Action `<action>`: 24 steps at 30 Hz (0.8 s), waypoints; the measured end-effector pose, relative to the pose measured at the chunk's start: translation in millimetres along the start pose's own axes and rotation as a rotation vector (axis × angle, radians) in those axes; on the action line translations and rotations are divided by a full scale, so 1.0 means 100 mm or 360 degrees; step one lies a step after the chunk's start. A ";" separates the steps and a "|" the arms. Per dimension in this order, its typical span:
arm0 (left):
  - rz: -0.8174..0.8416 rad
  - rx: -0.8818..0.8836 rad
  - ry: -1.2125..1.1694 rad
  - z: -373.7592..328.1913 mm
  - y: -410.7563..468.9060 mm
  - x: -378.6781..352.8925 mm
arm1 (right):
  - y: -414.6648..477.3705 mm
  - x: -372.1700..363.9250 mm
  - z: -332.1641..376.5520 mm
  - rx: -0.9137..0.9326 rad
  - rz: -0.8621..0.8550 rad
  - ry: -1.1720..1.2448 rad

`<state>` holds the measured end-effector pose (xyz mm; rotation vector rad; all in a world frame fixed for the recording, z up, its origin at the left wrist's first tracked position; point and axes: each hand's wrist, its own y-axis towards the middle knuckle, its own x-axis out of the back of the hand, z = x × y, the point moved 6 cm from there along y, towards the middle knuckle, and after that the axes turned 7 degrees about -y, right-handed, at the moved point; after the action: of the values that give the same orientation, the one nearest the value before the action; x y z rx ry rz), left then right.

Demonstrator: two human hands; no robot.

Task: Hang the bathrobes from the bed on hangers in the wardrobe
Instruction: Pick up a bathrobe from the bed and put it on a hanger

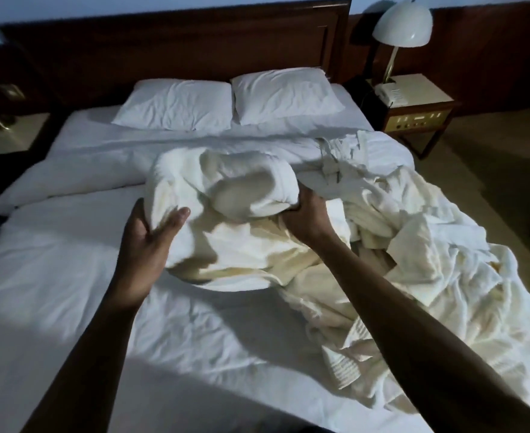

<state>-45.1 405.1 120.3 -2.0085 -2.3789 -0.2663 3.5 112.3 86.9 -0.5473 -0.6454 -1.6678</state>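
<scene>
Item under handling: one cream bathrobe (226, 189), at centre frame, its upper part bunched and raised off the bed (69, 307), its lower part trailing on the sheet toward lower right. The left hand (146, 242) pinches a fold at the robe's left edge, thumb on the far side of the cloth and fingers on the near side. The right hand (304, 217) is clenched on the rolled collar edge at the robe's right side. The two hands are set apart with the bundle between them. A heap of further robe cloth (429, 245) lies crumpled along the right side of the bed, touching the held robe; how many garments it contains cannot be told. Assessment: the task is at an early stage. The pickup of one robe is in progress; nothing is seen on a hanger, and neither hangers nor wardrobe appear in view. Outstanding: carry this robe off, hang it, then return for the heap. Surroundings: two pillows (176, 103) against a dark headboard (179, 48) at upper centre; at upper right, a domed lamp (402, 23) and a telephone (390, 92) on a nightstand (420, 117)
</scene>
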 end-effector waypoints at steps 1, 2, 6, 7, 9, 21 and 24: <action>0.0060 0.0042 0.0061 0.04 -0.02 -0.01 | -0.08 0.00 0.25 0.0065 0.0032 0.0079; 0.0132 0.0092 0.0141 0.09 -0.02 0.00 | -0.19 -0.02 0.53 0.0160 0.0070 0.0143; 0.0377 0.0259 0.0550 0.14 -0.08 0.02 | -0.58 -0.13 1.39 0.0412 0.0240 0.0438; 0.0369 0.0249 0.0631 0.08 -0.11 0.11 | -0.63 -0.17 1.56 0.0456 0.0262 0.0530; 0.0315 0.0141 0.0610 -0.14 -0.18 0.36 | -0.68 -0.20 1.84 0.0528 0.0248 0.0766; -0.0116 0.0268 -0.0294 -0.06 -0.52 1.59 | -1.38 -1.74 1.51 0.0287 0.1196 0.0318; -0.0089 0.0281 -0.0334 -0.04 -0.55 1.66 | -1.71 -2.21 1.39 0.0048 0.1080 0.0296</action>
<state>-128.5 558.1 137.6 -1.9799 -2.4779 0.1571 -122.3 390.1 21.0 -0.5085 -0.2954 -1.0493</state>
